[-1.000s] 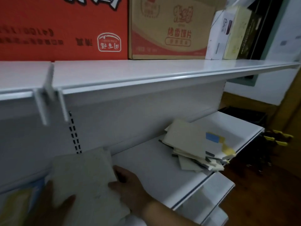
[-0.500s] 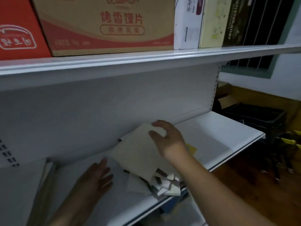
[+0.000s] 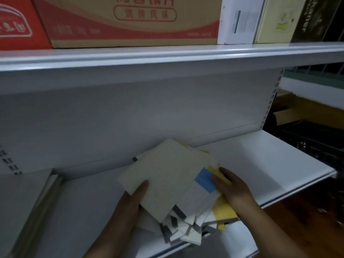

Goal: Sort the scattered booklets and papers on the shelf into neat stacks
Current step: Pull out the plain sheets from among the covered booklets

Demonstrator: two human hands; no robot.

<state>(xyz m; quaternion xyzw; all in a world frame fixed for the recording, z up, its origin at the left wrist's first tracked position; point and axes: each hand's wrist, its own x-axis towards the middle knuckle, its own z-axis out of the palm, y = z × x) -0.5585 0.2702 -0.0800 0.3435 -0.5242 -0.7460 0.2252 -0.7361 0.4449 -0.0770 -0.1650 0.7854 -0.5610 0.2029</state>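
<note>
On the lower shelf (image 3: 279,164), near its middle: a loose pile of booklets and papers (image 3: 178,205), corners fanned out over the near edge
Top of the pile: a cream booklet (image 3: 163,175), lying askew; to its right, a sheet with a blue patch (image 3: 204,180) and yellow sheets (image 3: 223,210) beneath
Left hand (image 3: 128,205): holds the pile at its near left edge, thumb flat on the cream booklet, fingers hidden underneath
Right hand (image 3: 233,189): lies against the pile's right side, fingers loosely spread, tips on the blue patch and yellow sheets
Far left of the shelf: a squared stack (image 3: 26,192), well apart from the pile
Upper shelf (image 3: 167,54): a red box (image 3: 18,25), a cardboard box (image 3: 130,28), a white box (image 3: 240,19) and a pale yellow box (image 3: 275,19), side by side
</note>
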